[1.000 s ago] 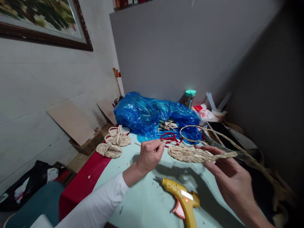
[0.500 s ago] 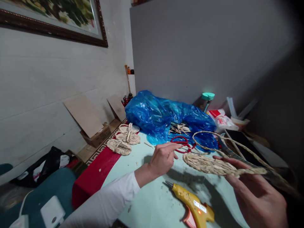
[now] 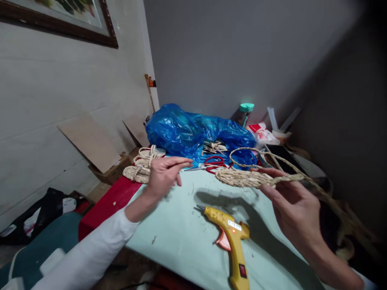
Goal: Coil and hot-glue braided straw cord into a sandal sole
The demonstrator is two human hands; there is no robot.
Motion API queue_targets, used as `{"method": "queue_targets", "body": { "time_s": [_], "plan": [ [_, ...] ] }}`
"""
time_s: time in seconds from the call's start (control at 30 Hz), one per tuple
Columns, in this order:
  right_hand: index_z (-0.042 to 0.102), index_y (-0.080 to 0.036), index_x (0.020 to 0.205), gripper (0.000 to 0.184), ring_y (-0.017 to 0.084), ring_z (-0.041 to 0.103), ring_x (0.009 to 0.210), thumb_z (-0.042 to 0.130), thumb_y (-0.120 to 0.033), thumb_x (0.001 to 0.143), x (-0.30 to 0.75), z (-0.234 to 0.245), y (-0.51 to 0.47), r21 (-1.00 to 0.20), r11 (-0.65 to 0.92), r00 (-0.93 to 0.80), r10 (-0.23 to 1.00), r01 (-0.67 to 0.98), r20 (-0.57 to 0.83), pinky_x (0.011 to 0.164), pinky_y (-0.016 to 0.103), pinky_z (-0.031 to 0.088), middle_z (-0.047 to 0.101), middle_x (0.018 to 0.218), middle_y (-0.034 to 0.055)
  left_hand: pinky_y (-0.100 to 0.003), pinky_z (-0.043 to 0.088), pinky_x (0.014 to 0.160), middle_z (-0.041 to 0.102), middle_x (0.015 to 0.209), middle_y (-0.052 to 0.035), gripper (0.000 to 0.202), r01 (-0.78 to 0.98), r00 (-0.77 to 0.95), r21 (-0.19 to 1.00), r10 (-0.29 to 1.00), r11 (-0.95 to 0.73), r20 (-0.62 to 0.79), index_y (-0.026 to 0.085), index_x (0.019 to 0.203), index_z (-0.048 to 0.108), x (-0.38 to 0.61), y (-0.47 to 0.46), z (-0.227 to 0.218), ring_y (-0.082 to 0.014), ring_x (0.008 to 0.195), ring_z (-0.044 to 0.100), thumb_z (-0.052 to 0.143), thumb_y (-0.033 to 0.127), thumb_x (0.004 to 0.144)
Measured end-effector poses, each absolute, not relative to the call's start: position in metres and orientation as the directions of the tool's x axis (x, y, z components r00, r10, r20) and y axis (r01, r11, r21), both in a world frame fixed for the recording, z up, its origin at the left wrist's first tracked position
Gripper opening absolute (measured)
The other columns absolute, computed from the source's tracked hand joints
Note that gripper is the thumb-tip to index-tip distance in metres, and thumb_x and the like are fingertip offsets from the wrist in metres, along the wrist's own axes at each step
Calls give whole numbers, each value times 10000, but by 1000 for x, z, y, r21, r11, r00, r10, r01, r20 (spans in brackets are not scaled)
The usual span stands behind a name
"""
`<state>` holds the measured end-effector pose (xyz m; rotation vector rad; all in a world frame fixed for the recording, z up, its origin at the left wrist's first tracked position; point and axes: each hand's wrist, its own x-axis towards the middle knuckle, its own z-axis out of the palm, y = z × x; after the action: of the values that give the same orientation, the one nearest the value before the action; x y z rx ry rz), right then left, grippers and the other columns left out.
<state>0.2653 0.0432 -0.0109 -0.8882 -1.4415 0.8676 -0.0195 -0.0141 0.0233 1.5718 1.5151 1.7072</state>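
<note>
My right hand is closed on one end of a flat oval woven straw sole and holds it level above the pale green table. A braided straw cord loops up from the sole and trails off to the right. My left hand hovers left of the sole with thumb and fingers pinched together; what they hold is too thin to make out. A yellow glue gun lies on the table below and between the hands, nozzle pointing left.
Red-handled scissors lie before a crumpled blue plastic bag. Finished straw sandals are stacked at the table's left corner by a red cloth. A teal-capped bottle, packets and a dark tablet stand at back right.
My left hand has drawn back to the left, away from the scissors. My right hand keeps its hold on the straw sole. The view has swung.
</note>
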Motion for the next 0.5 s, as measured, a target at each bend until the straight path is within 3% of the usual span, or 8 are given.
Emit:
{"method": "queue_targets", "body": {
  "time_s": [0.1,0.23,0.33,0.4,0.5],
  "plan": [
    [743,-307,1098,332,202,712,1049,827,-404,791,266,-11,43,-905,426,-72,902,-27,426,872,259,589,743,1190,32,-225,496,370,813,794,-56,177,442,-286,856,862,-270,419,161,864,795,-41,-42,25,-124,394,636,666,281,881],
    [738,-267,1098,334,221,703,999,829,-391,801,263,-7,40,-911,410,-102,906,-39,412,853,319,587,746,1155,47,-359,645,718,821,811,-71,293,600,-145,775,926,-198,349,192,799,790,-58,-63,14,-229,744,786,562,307,942],
    [723,-263,1109,346,250,692,999,819,-405,809,261,-3,38,-915,404,-125,906,-23,404,854,384,586,743,1149,59,-476,578,977,818,1054,-88,249,715,-8,666,950,-214,313,227,764,798,-64,-61,0,-284,1031,761,605,312,898],
    [714,-264,1112,353,253,693,992,815,-413,809,261,-2,37,-912,410,-132,903,-17,408,850,398,586,744,1147,61,-523,512,1066,788,1170,-97,230,772,53,598,960,-215,276,234,771,806,-68,-56,-8,-310,1156,715,629,325,885],
    [721,-247,1072,330,220,696,914,820,-398,796,260,-1,38,-903,429,-127,896,-4,426,791,355,583,745,1127,57,-553,466,1104,691,1354,-115,282,834,85,521,976,-180,200,242,1021,818,-70,-52,-16,-325,1249,663,586,379,938]
  ]
}}
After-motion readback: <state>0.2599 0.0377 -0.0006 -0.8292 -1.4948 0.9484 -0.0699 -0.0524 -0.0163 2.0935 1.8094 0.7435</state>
